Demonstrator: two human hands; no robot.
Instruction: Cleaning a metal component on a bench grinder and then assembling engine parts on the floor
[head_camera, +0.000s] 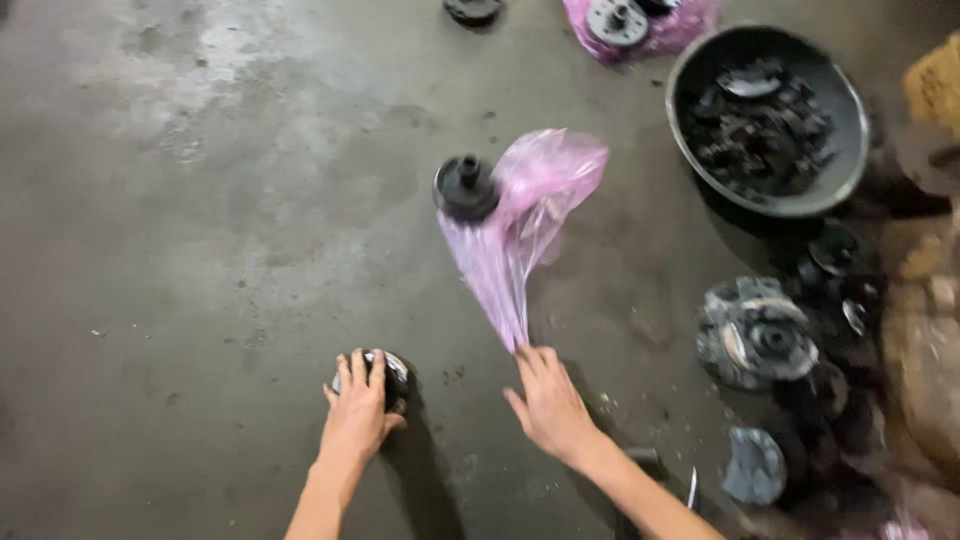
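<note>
Left hand (358, 412) grasps a round black metal part (385, 378) on the concrete floor (200, 250). Right hand (548, 402), fingers released, touches a pink plastic bag (520, 225) lying beside a black disc (466, 188); the thin plastic could snag and tear.

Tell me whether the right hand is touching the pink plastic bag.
Touching. The head view shows the right hand's fingertips meeting the narrow lower end of the pink plastic bag, though blur hides any grip. The left hand rests on a round dark metal part.

Left hand (358, 408) reaches toward 12 o'clock, fingers curled palm-down; right hand (548, 400) stretches toward 11 o'clock, fingers pinched together.
</note>
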